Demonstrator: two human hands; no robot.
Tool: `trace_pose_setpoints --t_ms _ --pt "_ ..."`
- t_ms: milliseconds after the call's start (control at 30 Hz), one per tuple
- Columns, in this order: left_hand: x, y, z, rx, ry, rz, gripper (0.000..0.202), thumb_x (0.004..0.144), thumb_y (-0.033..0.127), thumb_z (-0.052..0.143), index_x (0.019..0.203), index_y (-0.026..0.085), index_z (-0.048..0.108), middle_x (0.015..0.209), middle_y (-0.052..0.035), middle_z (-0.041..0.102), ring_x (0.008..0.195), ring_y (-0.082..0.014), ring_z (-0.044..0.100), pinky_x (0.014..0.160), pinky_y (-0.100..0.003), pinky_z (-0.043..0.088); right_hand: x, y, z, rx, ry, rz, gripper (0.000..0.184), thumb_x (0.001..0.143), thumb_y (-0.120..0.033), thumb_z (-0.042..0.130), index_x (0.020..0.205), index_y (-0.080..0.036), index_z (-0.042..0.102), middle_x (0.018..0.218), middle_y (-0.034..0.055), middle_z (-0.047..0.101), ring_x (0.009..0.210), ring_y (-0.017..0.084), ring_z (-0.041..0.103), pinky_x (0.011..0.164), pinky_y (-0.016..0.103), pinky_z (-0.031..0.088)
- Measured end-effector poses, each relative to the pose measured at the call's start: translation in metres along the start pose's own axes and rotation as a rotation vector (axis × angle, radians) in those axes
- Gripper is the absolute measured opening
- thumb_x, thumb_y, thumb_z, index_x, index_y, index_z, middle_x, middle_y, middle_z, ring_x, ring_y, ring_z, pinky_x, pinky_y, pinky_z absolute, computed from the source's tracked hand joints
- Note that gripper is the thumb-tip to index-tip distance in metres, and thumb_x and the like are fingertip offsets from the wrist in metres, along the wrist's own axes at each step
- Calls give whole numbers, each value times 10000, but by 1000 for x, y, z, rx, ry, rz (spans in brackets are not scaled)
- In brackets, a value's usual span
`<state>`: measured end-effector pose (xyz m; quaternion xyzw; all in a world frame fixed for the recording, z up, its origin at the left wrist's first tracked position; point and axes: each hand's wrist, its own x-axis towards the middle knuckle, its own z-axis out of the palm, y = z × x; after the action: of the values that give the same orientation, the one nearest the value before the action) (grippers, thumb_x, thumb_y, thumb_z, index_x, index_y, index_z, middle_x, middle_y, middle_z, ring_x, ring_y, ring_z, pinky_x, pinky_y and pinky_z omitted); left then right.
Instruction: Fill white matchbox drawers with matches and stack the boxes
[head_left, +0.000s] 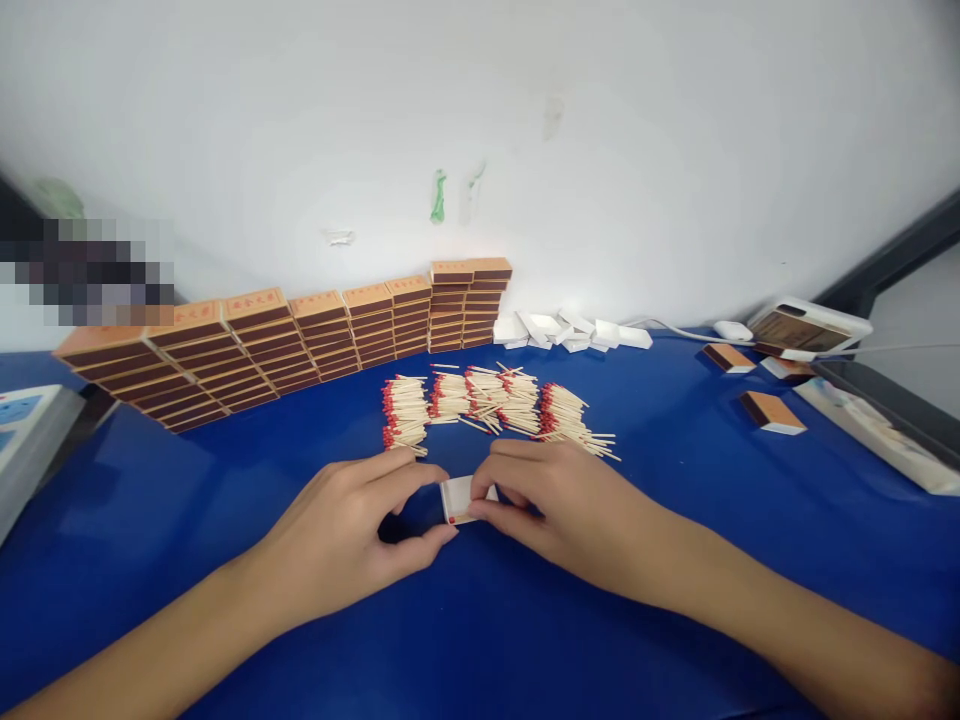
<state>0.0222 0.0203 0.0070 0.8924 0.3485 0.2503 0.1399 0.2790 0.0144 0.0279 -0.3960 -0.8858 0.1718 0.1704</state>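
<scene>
A small white matchbox tray rests on the blue table, between my two hands. My left hand steadies its left end, with the index finger at the far corner and the thumb at the near one. Over the tray's right part, my right hand pinches a match whose red head points left along the near wall. The right fingers hide the rest of the tray's inside. Just beyond the hands lie several piles of loose red-headed matches.
Stacked matchboxes line the wall from left to centre. White empty trays are heaped beside them. At right are loose matchboxes, a white device with a cable, and a dark phone-like object. A box stands at far left.
</scene>
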Motion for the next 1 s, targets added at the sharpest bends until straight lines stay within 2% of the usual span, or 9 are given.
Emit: trace_pose_setpoints --t_ms 200,400,567,1000 --pt "-2 -3 -2 40 14 29 281 948 311 763 1213 223 730 854 14 642 623 -97 604 535 -216 452 3 25 -24 -67 134 131 111 1014 -257 687 938 -201 744 733 -17 627 641 134 541 624 274 370" --pt "-3 -3 -1 75 -7 43 295 969 331 740 1235 204 736 850 -2 662 589 -99 585 522 -219 459 6 46 -25 -210 51 238 89 989 -220 679 941 -190 747 810 21 678 671 152 570 634 282 379" --pt "-1 -2 -3 84 8 73 278 975 329 732 1221 200 731 885 -11 684 629 -109 623 536 -225 464 6 49 -24 -243 10 266 109 999 -202 653 941 -200 745 824 27 691 692 162 590 638 283 379" --pt "-2 -2 -5 96 -1 52 292 968 340 742 1228 208 736 913 -15 702 665 -123 653 557 -239 487 6 49 -24 -307 17 267 135 1004 -207 641 898 -210 725 890 35 717 739 174 614 657 288 370"
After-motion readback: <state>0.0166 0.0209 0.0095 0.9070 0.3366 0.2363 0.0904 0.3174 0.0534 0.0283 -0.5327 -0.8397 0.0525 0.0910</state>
